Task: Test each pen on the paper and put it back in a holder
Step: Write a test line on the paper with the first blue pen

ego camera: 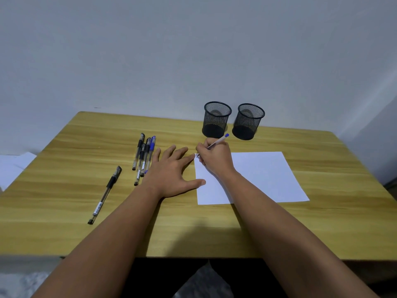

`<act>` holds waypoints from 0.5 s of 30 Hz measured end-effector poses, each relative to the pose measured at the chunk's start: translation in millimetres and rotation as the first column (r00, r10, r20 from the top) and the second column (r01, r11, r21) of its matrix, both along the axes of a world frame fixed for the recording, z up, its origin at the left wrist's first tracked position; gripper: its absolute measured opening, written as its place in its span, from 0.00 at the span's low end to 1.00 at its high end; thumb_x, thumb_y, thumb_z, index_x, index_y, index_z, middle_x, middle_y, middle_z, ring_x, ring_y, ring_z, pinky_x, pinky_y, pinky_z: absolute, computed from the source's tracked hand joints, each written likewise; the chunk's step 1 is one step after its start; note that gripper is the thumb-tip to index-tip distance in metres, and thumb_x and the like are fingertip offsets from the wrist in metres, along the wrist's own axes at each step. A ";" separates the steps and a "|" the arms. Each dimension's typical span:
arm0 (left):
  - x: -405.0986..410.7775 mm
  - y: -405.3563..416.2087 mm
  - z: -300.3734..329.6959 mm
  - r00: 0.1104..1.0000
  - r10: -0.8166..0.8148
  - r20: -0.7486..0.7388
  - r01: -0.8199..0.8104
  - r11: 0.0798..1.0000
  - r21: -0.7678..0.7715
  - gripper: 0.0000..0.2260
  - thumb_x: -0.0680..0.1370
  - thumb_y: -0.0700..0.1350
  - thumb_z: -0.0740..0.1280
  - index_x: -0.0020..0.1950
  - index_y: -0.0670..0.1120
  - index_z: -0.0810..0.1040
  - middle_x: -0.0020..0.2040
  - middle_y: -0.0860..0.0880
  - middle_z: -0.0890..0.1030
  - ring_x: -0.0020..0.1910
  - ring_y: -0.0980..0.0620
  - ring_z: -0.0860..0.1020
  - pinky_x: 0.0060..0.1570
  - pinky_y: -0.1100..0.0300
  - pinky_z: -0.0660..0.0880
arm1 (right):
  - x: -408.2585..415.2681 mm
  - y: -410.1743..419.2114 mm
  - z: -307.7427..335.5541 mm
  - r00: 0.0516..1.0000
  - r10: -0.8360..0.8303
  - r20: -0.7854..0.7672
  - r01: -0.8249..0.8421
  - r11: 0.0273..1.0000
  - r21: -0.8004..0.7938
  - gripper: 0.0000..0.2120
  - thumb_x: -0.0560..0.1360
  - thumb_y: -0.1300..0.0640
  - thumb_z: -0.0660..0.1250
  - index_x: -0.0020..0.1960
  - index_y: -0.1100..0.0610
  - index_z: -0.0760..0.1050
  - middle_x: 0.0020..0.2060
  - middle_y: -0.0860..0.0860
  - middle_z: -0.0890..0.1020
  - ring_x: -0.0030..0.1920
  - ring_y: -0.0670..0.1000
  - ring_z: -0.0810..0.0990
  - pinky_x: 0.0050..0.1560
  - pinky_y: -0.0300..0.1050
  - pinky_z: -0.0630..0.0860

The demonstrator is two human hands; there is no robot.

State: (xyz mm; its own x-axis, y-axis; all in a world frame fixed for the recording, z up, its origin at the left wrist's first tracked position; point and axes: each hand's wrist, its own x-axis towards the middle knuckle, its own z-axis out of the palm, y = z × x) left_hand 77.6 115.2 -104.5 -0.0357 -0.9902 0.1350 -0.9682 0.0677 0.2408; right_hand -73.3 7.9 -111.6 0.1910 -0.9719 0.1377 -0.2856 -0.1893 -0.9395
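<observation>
While left hand [171, 171] lies flat, right hand [214, 158] grips pen [217, 144].

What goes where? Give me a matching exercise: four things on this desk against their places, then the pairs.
Things:
1. pen with blue cap
2. lone black pen
3. paper
4. left hand

Places:
A. flat on the table, thumb on the paper's edge
B. under the right hand
C. gripped in the right hand
D. lying apart, left of the pen bunch

Pairs: 1-C, 2-D, 3-B, 4-A
</observation>
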 end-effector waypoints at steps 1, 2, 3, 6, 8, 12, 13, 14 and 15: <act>0.0 0.0 -0.1 1.000 0.000 0.002 0.000 1.000 0.000 0.43 0.68 0.81 0.54 0.79 0.62 0.60 0.82 0.56 0.58 0.82 0.49 0.50 0.77 0.37 0.43 | -0.3 0.8 0.8 1.000 -0.006 0.008 0.006 1.000 -0.001 0.16 0.77 0.57 0.71 0.32 0.60 0.73 0.25 0.57 0.79 0.28 0.56 0.81 0.33 0.53 0.78; 0.1 0.1 0.0 1.000 0.000 0.004 0.000 1.000 -0.001 0.43 0.68 0.82 0.54 0.79 0.62 0.60 0.82 0.56 0.58 0.82 0.49 0.50 0.77 0.37 0.43 | -0.4 1.7 1.6 1.000 -0.010 0.025 0.010 1.000 -0.001 0.17 0.78 0.58 0.71 0.33 0.62 0.73 0.26 0.59 0.79 0.28 0.55 0.80 0.32 0.51 0.78; 0.2 0.2 0.1 1.000 -0.001 0.007 0.001 1.000 -0.001 0.43 0.68 0.82 0.53 0.79 0.62 0.61 0.82 0.56 0.58 0.82 0.49 0.50 0.77 0.37 0.43 | -0.3 2.7 2.6 0.999 -0.013 0.044 0.013 1.000 0.000 0.17 0.79 0.58 0.71 0.35 0.65 0.73 0.28 0.62 0.80 0.28 0.54 0.80 0.32 0.49 0.77; 0.4 -0.5 0.5 1.000 -0.001 0.010 0.001 1.000 0.005 0.44 0.68 0.82 0.52 0.80 0.62 0.60 0.82 0.56 0.57 0.82 0.49 0.50 0.77 0.37 0.43 | -0.6 3.7 3.4 0.998 -0.014 0.054 0.014 1.000 -0.005 0.18 0.80 0.56 0.72 0.37 0.66 0.75 0.29 0.63 0.81 0.28 0.54 0.80 0.32 0.48 0.78; 0.5 -0.8 0.7 1.000 -0.003 0.022 0.003 1.000 0.002 0.44 0.68 0.82 0.52 0.80 0.62 0.60 0.82 0.56 0.57 0.82 0.48 0.50 0.77 0.36 0.43 | -0.7 4.0 2.8 1.000 -0.002 0.015 0.002 1.000 -0.017 0.18 0.80 0.53 0.72 0.37 0.63 0.76 0.28 0.58 0.82 0.28 0.54 0.80 0.33 0.49 0.78; 0.2 -0.3 0.4 1.000 -0.003 0.018 0.003 1.000 0.001 0.44 0.68 0.82 0.52 0.80 0.62 0.60 0.82 0.56 0.58 0.82 0.48 0.50 0.77 0.36 0.43 | -0.4 5.1 3.1 1.000 -0.017 -0.011 0.016 0.999 -0.041 0.18 0.80 0.53 0.72 0.36 0.61 0.76 0.27 0.57 0.81 0.30 0.60 0.82 0.33 0.54 0.80; 0.3 0.0 0.7 1.000 -0.003 0.017 0.004 1.000 -0.001 0.44 0.68 0.82 0.52 0.80 0.62 0.60 0.82 0.56 0.58 0.82 0.48 0.50 0.77 0.37 0.43 | -0.3 5.4 3.4 1.000 -0.018 -0.016 0.017 0.999 -0.046 0.18 0.80 0.53 0.72 0.36 0.61 0.76 0.27 0.56 0.81 0.31 0.61 0.83 0.33 0.54 0.81; 0.3 0.1 1.0 1.000 -0.003 0.016 0.004 1.000 -0.004 0.44 0.68 0.82 0.52 0.80 0.62 0.60 0.82 0.56 0.58 0.82 0.48 0.50 0.77 0.36 0.43 | -0.5 5.7 3.5 0.999 -0.015 -0.028 0.014 0.998 -0.055 0.18 0.80 0.53 0.71 0.36 0.61 0.76 0.27 0.56 0.81 0.31 0.60 0.83 0.33 0.54 0.81; 0.4 0.2 1.3 1.000 -0.003 0.016 0.003 1.000 -0.007 0.44 0.68 0.82 0.52 0.80 0.62 0.61 0.82 0.56 0.58 0.82 0.48 0.51 0.77 0.36 0.43 | -0.7 6.2 3.7 0.999 -0.016 -0.040 0.013 0.998 -0.064 0.17 0.79 0.53 0.71 0.35 0.61 0.76 0.26 0.56 0.81 0.30 0.60 0.83 0.33 0.54 0.80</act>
